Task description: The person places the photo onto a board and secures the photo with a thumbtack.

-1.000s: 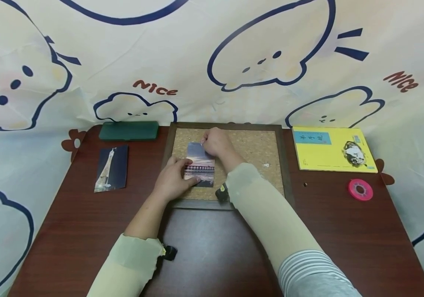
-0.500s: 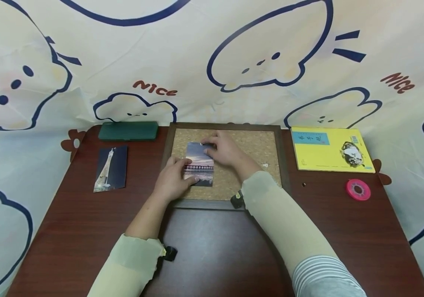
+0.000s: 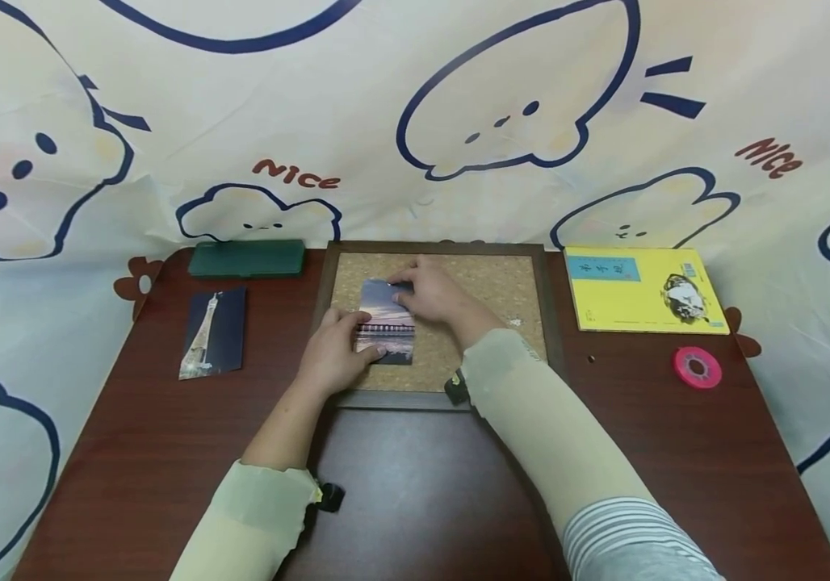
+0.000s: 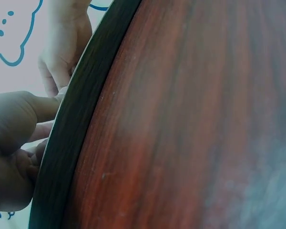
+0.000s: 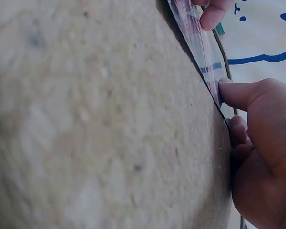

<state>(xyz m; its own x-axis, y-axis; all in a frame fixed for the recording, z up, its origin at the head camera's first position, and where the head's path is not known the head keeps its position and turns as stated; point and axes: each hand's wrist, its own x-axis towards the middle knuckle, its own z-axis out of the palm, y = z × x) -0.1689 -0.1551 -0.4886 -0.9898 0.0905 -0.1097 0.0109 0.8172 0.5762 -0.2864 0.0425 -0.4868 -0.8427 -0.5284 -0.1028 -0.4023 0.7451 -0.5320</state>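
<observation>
The glossy rectangular photo print of a purple-pink sky point(image 3: 389, 332) lies on the tan cork board with a dark brown frame point(image 3: 433, 367), toward 9 o'clock of the board's centre. It should handle as a very light, thin sheet: stiff enough to lie flat, but easy to bend, crease at a corner or nick along an edge. The sheen in the right wrist view suggests a slick face that may slide under a fingertip and take smudges. The best hold is probably by the outer edges, or with light pressure from flat fingertips near a corner.

The left hand point(image 3: 333, 347) rests at the print's 9 o'clock edge, thumb and forefinger spread apart, their tips on its face. The right hand point(image 3: 433, 294) is at its 1 o'clock corner, forefinger and thumb reaching out with a gap between them; whether something small sits under the fingertips I cannot tell.

The print's long axis runs nearly from 12 to 6 o'clock. Its sky end points to 12, away from the person, so the scene stands upright for them, and the dark railing-like band crosses from 9 to 3.
</observation>
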